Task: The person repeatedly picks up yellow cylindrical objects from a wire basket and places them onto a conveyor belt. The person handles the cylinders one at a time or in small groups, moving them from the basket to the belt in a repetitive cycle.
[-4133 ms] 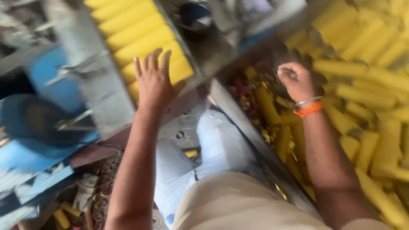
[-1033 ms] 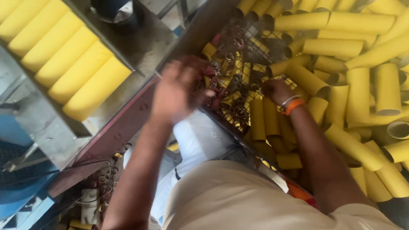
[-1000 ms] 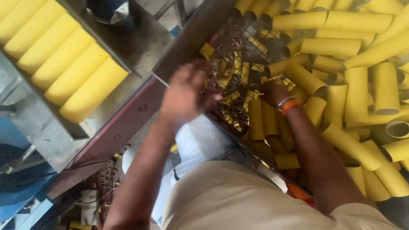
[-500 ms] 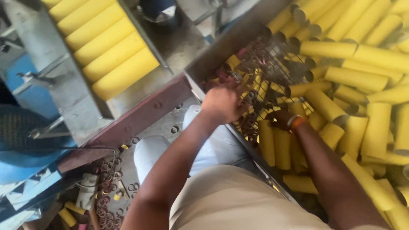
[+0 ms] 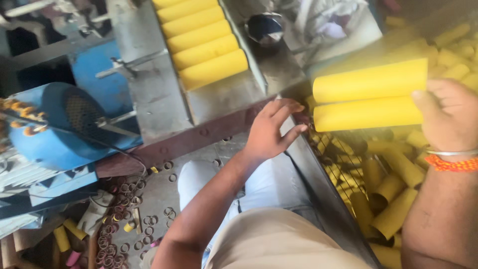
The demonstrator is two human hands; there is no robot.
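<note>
Bright even daylight, soft shadows, slight motion blur, hazy upper right

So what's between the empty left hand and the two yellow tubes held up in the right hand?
In the head view, only a narrow gap: left hand fingertips almost reach the yellow tubes; wire mesh shows below.

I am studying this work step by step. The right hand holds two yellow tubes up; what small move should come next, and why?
Probably carry the two yellow tubes left toward the row of yellow tubes on the grey metal tray. The right hand already grips them above the bin, the tray has bare space at its near end, and the left hand is open at the bin's edge, free to guide them.
</note>
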